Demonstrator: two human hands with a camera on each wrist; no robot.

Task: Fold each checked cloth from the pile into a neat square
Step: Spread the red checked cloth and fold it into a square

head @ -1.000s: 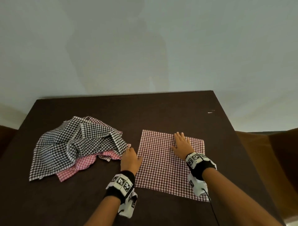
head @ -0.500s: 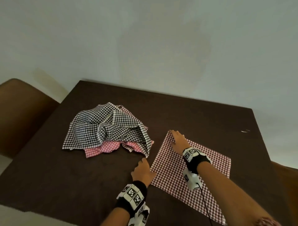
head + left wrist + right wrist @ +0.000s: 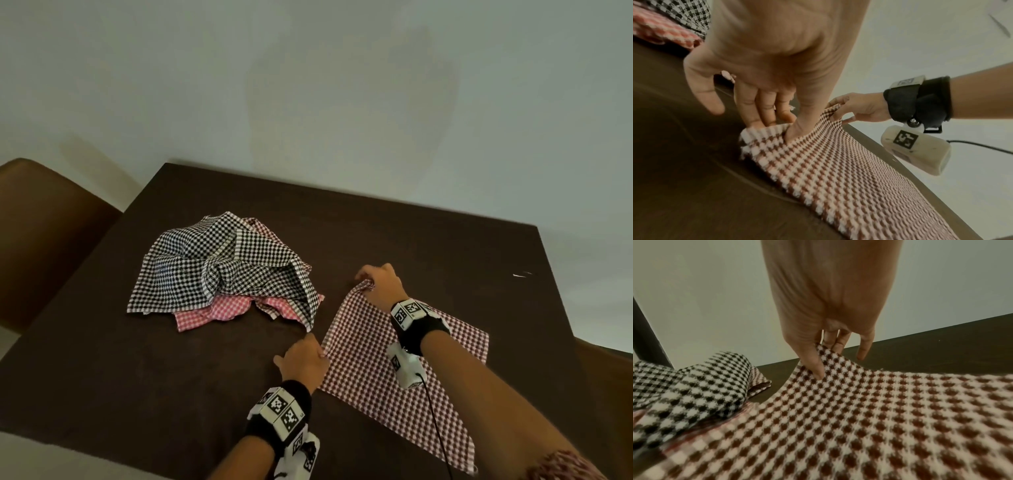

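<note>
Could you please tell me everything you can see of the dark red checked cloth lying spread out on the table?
The dark red checked cloth is a woven, waffle-textured square of small maroon and white checks with a pale fringed edge. It lies single-layered and mostly flat on the dark brown table, right of the pile and apart from it. The left hand pinches its near left corner, the right hand its far left corner; both corners are lifted slightly.

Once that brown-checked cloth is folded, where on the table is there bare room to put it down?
Bare table runs along the far edge, behind the pile and the brown-checked cloth. Another bare patch lies near the person, in front of the pile, left of the left hand. The strip between pile and cloth is crowded.
</note>
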